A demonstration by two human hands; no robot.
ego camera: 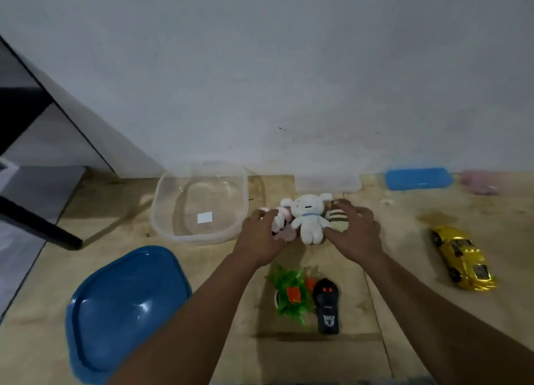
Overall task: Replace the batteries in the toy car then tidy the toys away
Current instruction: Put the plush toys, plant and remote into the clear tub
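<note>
A white plush dog lies on the wooden floor between both my hands. My left hand curls round a pink-and-white plush toy to its left. My right hand curls over a striped plush toy on its right. The gold toy car sits on the floor far right. Its black remote control lies near me, beside a green and orange plastic plant toy. A clear plastic tub stands left of the plush toys.
The tub's blue lid lies at the lower left. A small clear box and a blue box sit by the wall, with something pink at the far right. A dark furniture leg crosses the left side.
</note>
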